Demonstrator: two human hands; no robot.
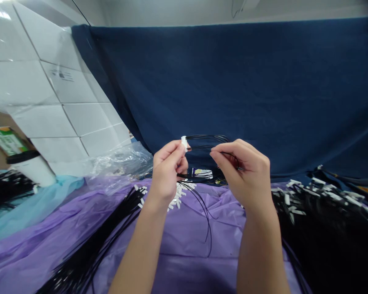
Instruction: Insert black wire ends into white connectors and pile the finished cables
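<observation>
Between thumb and fingers, my left hand [168, 167] pinches a white connector [184, 143] in the middle of the view. Thin black wires [205, 136] run from it toward my right hand [243, 167], which is closed with thumb and forefinger pinched on a black wire. More black wires pass below my left hand, and loose ends hang over the purple sheet [187, 241]. Just behind my left wrist lies a small pile of white connectors [179, 195].
Bundles of black wires with white ends lie at left [101, 237] and right [328, 212]. A white cup with a black lid [33, 168] stands far left by wrapped white boxes [46, 118]. A dark blue cloth [221, 81] hangs behind.
</observation>
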